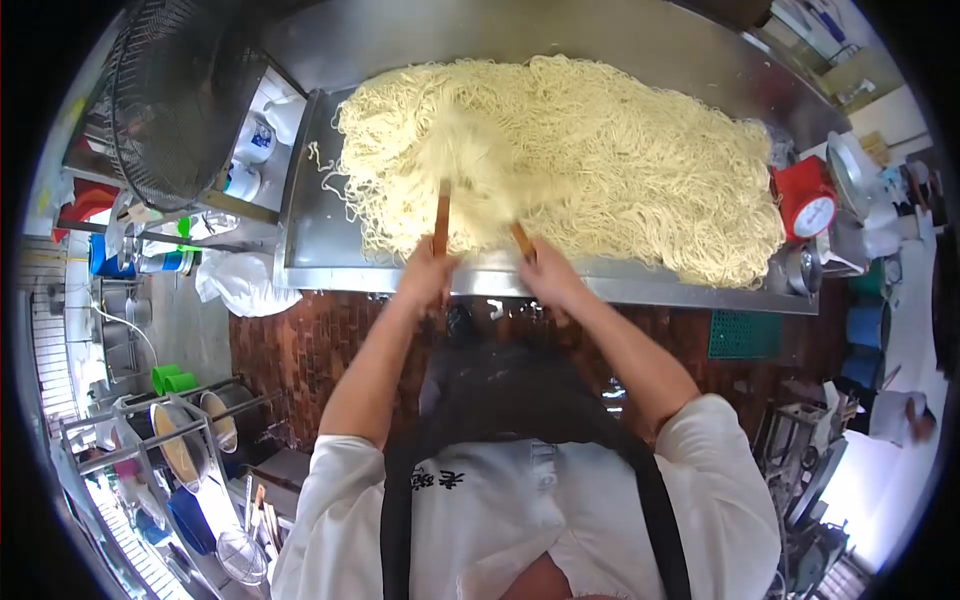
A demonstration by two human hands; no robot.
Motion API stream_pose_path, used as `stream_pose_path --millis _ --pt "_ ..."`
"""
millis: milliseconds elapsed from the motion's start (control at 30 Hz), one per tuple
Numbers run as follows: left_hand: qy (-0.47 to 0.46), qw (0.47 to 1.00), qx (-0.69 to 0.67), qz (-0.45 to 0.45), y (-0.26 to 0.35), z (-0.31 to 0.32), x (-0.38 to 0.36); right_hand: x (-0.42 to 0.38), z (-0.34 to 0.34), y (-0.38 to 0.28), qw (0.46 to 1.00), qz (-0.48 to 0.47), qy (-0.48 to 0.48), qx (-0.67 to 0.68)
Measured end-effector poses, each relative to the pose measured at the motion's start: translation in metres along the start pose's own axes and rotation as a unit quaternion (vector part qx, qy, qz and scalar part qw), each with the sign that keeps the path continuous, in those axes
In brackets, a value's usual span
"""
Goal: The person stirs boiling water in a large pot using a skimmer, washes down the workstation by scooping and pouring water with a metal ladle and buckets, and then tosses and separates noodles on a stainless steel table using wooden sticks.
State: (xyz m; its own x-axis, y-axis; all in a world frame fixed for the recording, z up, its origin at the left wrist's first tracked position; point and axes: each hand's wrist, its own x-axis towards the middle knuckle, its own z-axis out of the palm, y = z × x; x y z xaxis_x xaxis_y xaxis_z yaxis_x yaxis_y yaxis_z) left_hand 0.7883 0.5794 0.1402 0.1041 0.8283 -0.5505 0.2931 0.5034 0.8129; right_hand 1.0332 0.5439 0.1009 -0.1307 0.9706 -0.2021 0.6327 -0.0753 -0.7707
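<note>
A broad heap of pale yellow noodles (640, 170) covers much of a shallow steel tray table (350, 278) in front of me. My left hand (428, 275) is closed around a brown wooden handle (442, 220) that points away from me into the heap. Closed on a second wooden handle (522, 241), my right hand (550, 273) is at the table's near edge. Both handles run into noodles smeared by motion, so the working ends of the tools cannot be made out. Strands at the left part of the heap are blurred above the handles.
A large wire-caged fan (160, 100) stands at upper left. Right of the noodles are a red dial scale (806, 200) and a small metal bowl (802, 270). A white plastic bag (245, 283) hangs by the left corner. Another person (900, 415) is at far right.
</note>
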Motion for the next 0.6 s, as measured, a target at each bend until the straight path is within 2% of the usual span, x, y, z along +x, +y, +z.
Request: stream_pose_path --millis 33,67,100,167,200,233,267,300,333,367,400,467,533,567,600 --pt "-0.016 0.999 -0.008 0.027 0.032 0.0 -0.008 -0.008 -0.045 -0.045 0.997 0.045 -0.002 0.059" --pt "-0.056 0.996 -0.025 0.067 0.069 -0.002 -0.024 -0.011 -0.071 -0.061 0.995 0.061 0.002 0.075" --pt "-0.045 0.991 -0.089 0.093 0.079 0.004 -0.027 -0.013 -0.097 -0.078 0.993 0.078 0.006 0.092" --pt "-0.045 0.996 0.009 0.079 0.06 -0.009 -0.022 -0.025 -0.142 -0.032 0.997 0.028 0.077 -0.005" --pt "-0.046 0.995 0.058 0.074 0.046 -0.022 -0.018 -0.037 -0.166 0.006 0.996 0.015 0.057 -0.073" --pt "-0.068 0.991 0.096 0.066 0.023 -0.046 -0.027 -0.059 -0.19 0.033 0.989 0.09 0.043 -0.11" --pt "-0.08 0.989 0.125 0.005 0.009 -0.074 -0.046 -0.092 -0.219 0.06 0.982 0.099 0.03 -0.159" --pt "-0.089 0.983 0.153 -0.054 -0.001 -0.104 -0.067 -0.13 -0.252 0.082 0.955 0.155 -0.027 -0.25" --pt "-0.089 0.98 0.149 -0.092 -0.003 -0.134 -0.097 -0.165 -0.28 0.051 0.941 0.22 -0.045 -0.252" --pt "-0.089 0.98 0.147 -0.101 -0.012 -0.166 -0.124 -0.206 -0.304 0.041 0.936 0.234 -0.026 -0.262" --pt "-0.093 0.97 0.171 -0.143 0.007 -0.184 -0.15 -0.226 -0.323 -0.004 0.899 0.29 -0.064 -0.323" --pt "-0.064 0.973 0.164 -0.147 -0.01 -0.214 -0.165 -0.231 -0.334 -0.067 0.877 0.366 -0.045 -0.308" --pt "-0.039 0.971 0.199 -0.128 -0.019 -0.229 -0.159 -0.19 -0.306 -0.078 0.915 0.247 -0.038 -0.318" --pt "-0.052 0.963 0.255 -0.068 -0.046 -0.222 -0.129 -0.155 -0.282 -0.066 0.928 0.197 -0.048 -0.312" --pt "-0.059 0.948 0.311 -0.007 -0.073 -0.215 -0.1 -0.114 -0.253 -0.017 0.923 0.166 -0.101 -0.333"
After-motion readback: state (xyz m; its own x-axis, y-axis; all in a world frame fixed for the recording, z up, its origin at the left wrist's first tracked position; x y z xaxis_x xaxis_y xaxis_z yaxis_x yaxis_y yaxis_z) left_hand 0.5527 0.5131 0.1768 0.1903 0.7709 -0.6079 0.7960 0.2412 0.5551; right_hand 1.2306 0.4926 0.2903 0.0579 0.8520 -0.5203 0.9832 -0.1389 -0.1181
